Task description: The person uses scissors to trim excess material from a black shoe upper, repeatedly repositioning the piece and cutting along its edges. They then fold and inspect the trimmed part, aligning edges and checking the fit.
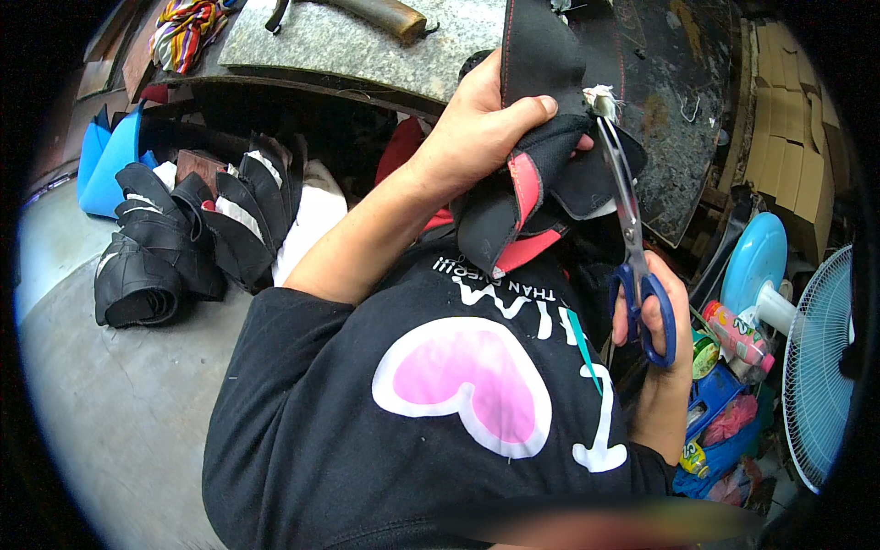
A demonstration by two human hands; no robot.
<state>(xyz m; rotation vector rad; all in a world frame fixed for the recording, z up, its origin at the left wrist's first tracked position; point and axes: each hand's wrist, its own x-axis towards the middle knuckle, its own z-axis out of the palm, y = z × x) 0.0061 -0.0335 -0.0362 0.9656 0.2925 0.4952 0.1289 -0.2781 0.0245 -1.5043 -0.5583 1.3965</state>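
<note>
black synthetic-fabric pieces with red stitching and pink-red lining [541,69]: at 1 o'clock, held up in front of the body, upper part over a dark, worn board [674,82], lower flaps hanging toward the black t-shirt [302,403].

left hand [495,115], just past 12 o'clock: clamped on the pieces, thumb pressed on top, other fingers mostly hidden beneath, one fingertip showing at the far edge.

right hand [667,316], just past 3 o'clock: curled about the loops of long steel scissors with dark blue handles [631,225]. blades point to 1 o'clock, tips at a frayed white thread tuft [603,99] on the pieces; cannot tell from this angle whether the tips actually touch it.

surroundings: speckled grey stone slab [312,50] at 11 o'clock, bearing a tool with a brown wooden handle [380,14]. multicoloured cord bundle [188,35] between 10 and 11. stacked, curled black pieces [151,275] on the floor at 9, bright blue sheet [115,165] behind them. pale blue fan [820,367] between 3 and 4.
</note>
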